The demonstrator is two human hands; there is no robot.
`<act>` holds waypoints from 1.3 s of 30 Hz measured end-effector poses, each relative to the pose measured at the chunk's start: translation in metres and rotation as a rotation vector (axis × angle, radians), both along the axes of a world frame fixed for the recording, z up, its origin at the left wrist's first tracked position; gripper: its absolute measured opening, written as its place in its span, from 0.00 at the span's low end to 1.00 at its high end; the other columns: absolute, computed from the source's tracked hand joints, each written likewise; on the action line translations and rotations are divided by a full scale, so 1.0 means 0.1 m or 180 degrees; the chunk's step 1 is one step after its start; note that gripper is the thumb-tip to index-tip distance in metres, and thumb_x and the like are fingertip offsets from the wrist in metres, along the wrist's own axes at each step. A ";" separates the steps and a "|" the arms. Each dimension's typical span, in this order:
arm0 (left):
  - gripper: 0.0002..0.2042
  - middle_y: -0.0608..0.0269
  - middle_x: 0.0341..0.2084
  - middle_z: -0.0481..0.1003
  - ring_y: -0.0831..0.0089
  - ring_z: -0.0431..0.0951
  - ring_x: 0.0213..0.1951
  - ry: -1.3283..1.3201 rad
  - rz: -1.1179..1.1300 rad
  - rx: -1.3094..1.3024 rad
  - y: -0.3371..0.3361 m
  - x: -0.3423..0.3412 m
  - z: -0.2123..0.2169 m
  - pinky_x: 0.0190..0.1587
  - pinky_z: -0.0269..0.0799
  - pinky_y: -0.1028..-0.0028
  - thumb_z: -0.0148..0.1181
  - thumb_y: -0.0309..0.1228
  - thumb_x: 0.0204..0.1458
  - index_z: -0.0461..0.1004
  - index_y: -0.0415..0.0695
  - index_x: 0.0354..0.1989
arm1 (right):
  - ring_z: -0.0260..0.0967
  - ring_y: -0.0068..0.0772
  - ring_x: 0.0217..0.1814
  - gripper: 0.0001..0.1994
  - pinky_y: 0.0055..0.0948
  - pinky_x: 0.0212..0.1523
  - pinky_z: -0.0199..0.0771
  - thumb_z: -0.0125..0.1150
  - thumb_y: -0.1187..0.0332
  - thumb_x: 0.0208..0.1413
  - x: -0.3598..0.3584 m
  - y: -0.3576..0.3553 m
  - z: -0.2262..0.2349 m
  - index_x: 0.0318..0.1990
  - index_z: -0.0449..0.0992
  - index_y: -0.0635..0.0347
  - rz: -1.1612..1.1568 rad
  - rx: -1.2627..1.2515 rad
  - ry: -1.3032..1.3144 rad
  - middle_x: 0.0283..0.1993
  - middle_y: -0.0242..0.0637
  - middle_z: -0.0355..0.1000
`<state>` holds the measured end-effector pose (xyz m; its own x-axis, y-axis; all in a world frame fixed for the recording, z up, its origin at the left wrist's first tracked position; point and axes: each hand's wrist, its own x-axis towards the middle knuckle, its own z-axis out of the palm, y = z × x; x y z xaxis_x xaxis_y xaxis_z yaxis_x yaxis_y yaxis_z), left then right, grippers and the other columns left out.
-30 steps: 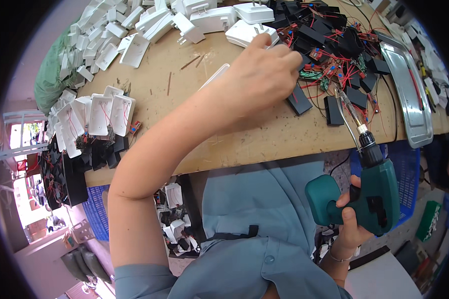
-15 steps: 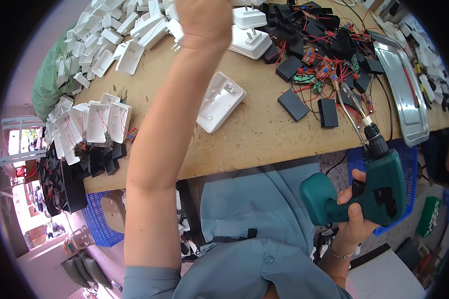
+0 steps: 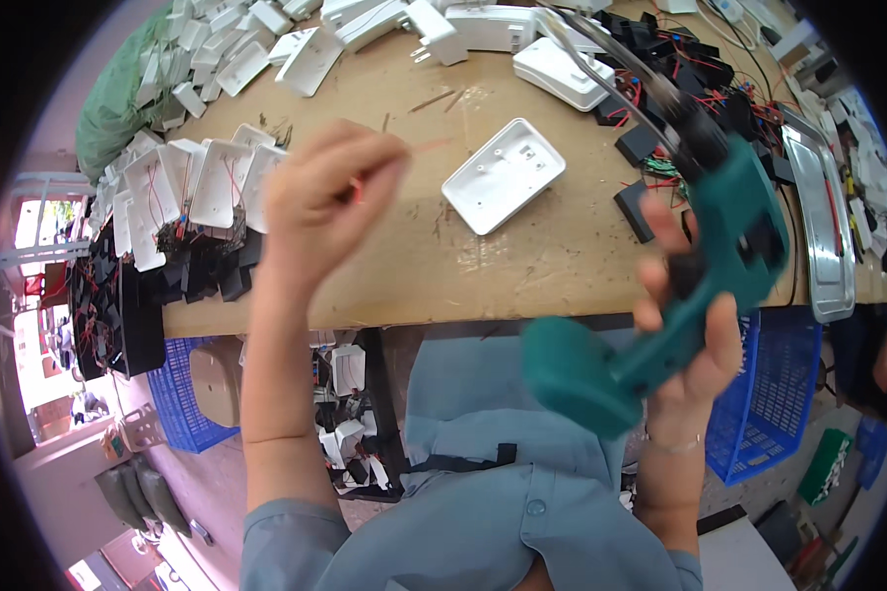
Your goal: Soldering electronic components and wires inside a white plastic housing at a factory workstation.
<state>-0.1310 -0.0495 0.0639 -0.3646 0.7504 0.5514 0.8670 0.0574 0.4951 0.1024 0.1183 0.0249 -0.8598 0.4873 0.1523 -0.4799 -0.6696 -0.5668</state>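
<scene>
My right hand [image 3: 695, 335] is wrapped round the handle of a green pistol-grip soldering gun [image 3: 734, 231]. Its metal rod and thin bent tube point away over the table, blurred by motion. My left hand [image 3: 325, 192] hangs above the table's left half, fingers curled closed; a bit of red shows in them, too smeared to name. Between the hands an open white plastic casing [image 3: 498, 187] lies hollow side up, touched by neither. Left of my left hand stand several white casings [image 3: 222, 182] with red wires inside.
White casings [image 3: 246, 69] heap at the back left beside a green sack [image 3: 123, 118]. White plug-in casings [image 3: 562, 74] lie at the back. Black boxes [image 3: 641, 143], wires and circuit boards crowd the right, next to a metal tray [image 3: 833, 276]. Blue baskets [image 3: 759, 414] stand below the table edge.
My left hand has drawn back from the far edge of the table toward me, now closed. The soldering gun has swung up and left over the table. The view has shifted.
</scene>
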 end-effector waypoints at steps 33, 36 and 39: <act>0.08 0.69 0.19 0.64 0.73 0.66 0.22 0.0472 0.0117 -0.0326 0.29 1.06 -0.58 0.30 0.51 0.72 0.59 0.25 0.34 0.71 0.46 0.26 | 0.42 0.55 0.66 0.37 0.44 0.62 0.51 0.57 0.63 0.50 -0.02 -0.23 -0.43 0.63 0.42 0.61 -0.0183 -0.0408 -0.0326 0.64 0.53 0.42; 0.08 0.69 0.18 0.63 0.73 0.65 0.21 0.0457 0.0087 -0.0164 0.31 1.06 -0.62 0.30 0.50 0.71 0.59 0.25 0.34 0.71 0.46 0.26 | 0.42 0.55 0.65 0.37 0.44 0.61 0.53 0.57 0.62 0.50 0.01 -0.20 -0.43 0.63 0.42 0.62 -0.0095 -0.0301 -0.0319 0.64 0.54 0.43; 0.08 0.69 0.17 0.62 0.74 0.65 0.21 0.0493 0.0119 -0.0030 0.33 1.11 -0.65 0.29 0.50 0.71 0.60 0.25 0.34 0.71 0.46 0.26 | 0.47 0.56 0.63 0.37 0.43 0.58 0.60 0.56 0.62 0.51 0.10 -0.17 -0.43 0.62 0.42 0.65 -0.0163 -0.0191 -0.0300 0.63 0.57 0.44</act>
<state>-0.0200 -0.0162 -0.0007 -0.3035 0.7433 0.5961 0.9300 0.0951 0.3549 0.1121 0.1013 -0.0177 -0.8427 0.5368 0.0411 -0.4608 -0.6797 -0.5706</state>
